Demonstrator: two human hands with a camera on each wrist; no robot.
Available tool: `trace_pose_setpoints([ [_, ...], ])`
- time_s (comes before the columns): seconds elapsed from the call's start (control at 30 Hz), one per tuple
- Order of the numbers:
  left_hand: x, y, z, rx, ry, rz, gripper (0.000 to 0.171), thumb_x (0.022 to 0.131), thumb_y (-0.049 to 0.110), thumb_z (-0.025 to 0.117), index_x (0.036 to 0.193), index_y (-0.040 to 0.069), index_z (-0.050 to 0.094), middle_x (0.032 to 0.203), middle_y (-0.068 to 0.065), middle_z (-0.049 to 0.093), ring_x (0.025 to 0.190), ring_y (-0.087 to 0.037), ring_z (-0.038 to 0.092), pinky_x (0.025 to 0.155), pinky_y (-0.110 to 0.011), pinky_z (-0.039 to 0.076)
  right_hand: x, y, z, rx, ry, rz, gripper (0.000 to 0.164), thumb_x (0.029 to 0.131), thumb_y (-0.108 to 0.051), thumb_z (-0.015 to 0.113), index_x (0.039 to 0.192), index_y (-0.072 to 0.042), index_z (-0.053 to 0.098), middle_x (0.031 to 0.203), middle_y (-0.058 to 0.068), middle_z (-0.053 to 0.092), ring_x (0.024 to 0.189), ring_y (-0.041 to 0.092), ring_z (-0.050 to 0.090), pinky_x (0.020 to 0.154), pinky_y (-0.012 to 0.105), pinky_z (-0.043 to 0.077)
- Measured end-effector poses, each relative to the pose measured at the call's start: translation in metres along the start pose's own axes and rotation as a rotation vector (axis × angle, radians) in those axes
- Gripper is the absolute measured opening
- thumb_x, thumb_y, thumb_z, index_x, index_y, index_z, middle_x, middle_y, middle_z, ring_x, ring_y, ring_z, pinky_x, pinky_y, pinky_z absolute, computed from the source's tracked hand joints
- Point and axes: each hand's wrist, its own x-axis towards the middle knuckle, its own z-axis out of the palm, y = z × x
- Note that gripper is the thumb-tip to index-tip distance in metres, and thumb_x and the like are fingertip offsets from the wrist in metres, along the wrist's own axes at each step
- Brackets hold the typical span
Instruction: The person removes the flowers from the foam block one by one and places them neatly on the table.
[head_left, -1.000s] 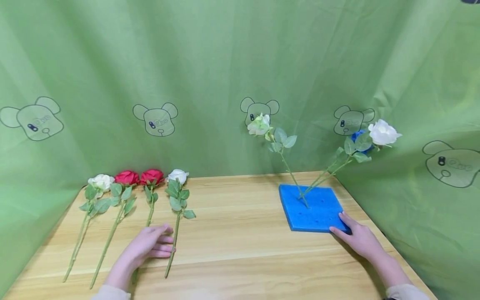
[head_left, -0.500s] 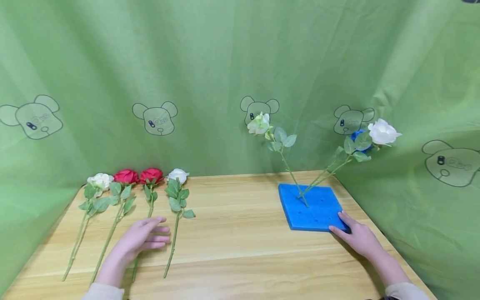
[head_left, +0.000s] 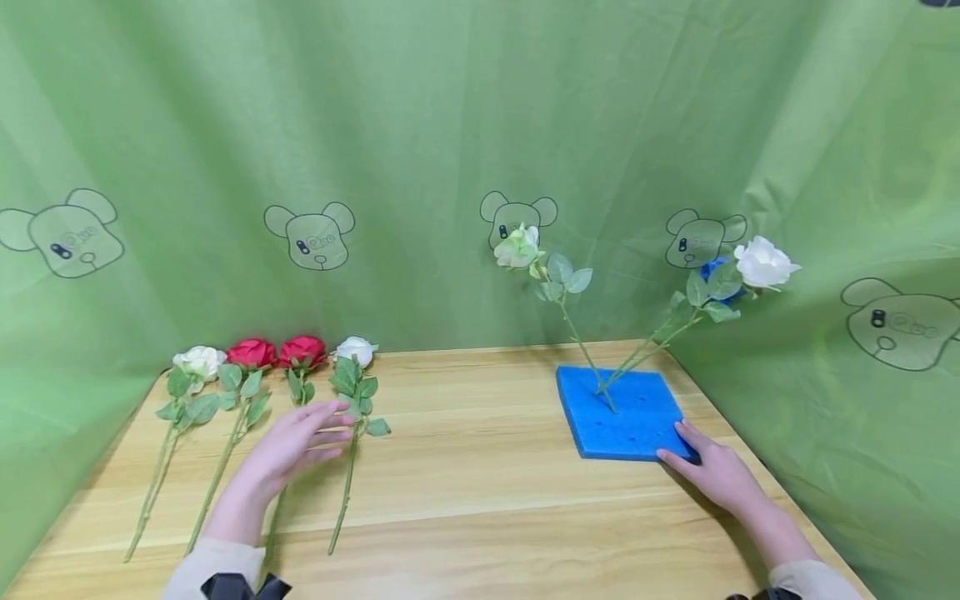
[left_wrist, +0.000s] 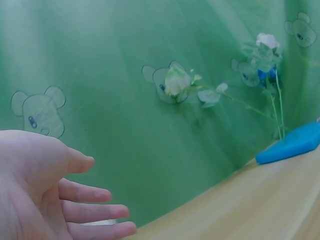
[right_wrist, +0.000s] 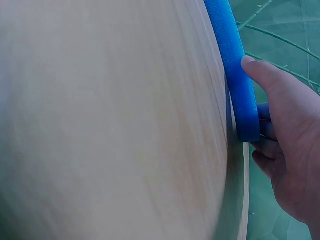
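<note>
My left hand (head_left: 300, 442), fingers extended, hovers between a red rose (head_left: 303, 350) and a white rose (head_left: 356, 352) with green leaves; its fingertips overlap that white rose's stem, and contact cannot be told. In the left wrist view the palm (left_wrist: 30, 185) holds nothing. At the right, my right hand (head_left: 723, 479) grips the near right corner of a blue foam block (head_left: 630, 437). The right wrist view has the thumb on the foam's edge (right_wrist: 235, 85) and the fingers partly hidden behind it. Three roses stand tilted in the foam: a pale green-white rose (head_left: 519, 247), a white rose (head_left: 763, 262) and a partly hidden blue rose (head_left: 712, 271).
Another red rose (head_left: 252, 353) and another white rose (head_left: 200, 363) lie at the left with stems toward me. Small holes dot the foam. A green curtain (head_left: 420, 167) printed with bear heads rises behind and beside the wooden table (head_left: 480, 500).
My left hand drew back left from the white rose's stem, then moved forward and up toward its leaves. The right hand and the foam block have stayed in place.
</note>
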Motion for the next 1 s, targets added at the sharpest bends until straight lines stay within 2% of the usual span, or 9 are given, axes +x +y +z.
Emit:
trace_pose_setpoints([
  [0.2,0.013,0.014,0.017,0.017,-0.032,0.054,0.060,0.103,0.046,0.040,0.144,0.002,0.042,0.143,-0.021,0.051,0.127,-0.031,0.055,0.110,-0.050,0.042,-0.001,-0.002,-0.003,-0.002,0.000,-0.002,0.082,0.095,-0.055,0.053,0.144,0.008,0.037,0.147,0.034,0.036,0.126,0.060,0.038,0.100,0.069,0.037],
  [0.33,0.023,0.023,0.034,0.003,-0.049,0.068,0.057,0.104,0.044,0.040,0.143,0.003,0.044,0.144,-0.021,0.050,0.130,-0.034,0.052,0.113,-0.054,0.038,-0.002,-0.003,-0.004,-0.003,0.001,0.000,0.082,0.095,-0.055,0.053,0.144,0.008,0.037,0.146,0.035,0.036,0.125,0.060,0.038,0.100,0.069,0.038],
  [0.6,0.044,0.034,0.067,-0.036,-0.068,0.093,0.050,0.104,0.038,0.041,0.140,0.004,0.049,0.141,-0.019,0.054,0.128,-0.033,0.055,0.107,-0.048,0.046,0.000,0.001,-0.001,-0.008,0.000,0.007,0.082,0.095,-0.056,0.053,0.145,0.007,0.037,0.147,0.034,0.036,0.126,0.060,0.038,0.100,0.069,0.038],
  [1.0,0.073,0.041,0.121,-0.113,-0.106,0.125,0.046,0.103,0.035,0.044,0.137,0.005,0.053,0.137,-0.018,0.057,0.127,-0.034,0.055,0.106,-0.048,0.047,0.001,0.001,0.000,-0.005,0.009,-0.001,0.081,0.095,-0.056,0.053,0.145,0.007,0.037,0.147,0.033,0.037,0.126,0.059,0.039,0.100,0.069,0.038],
])
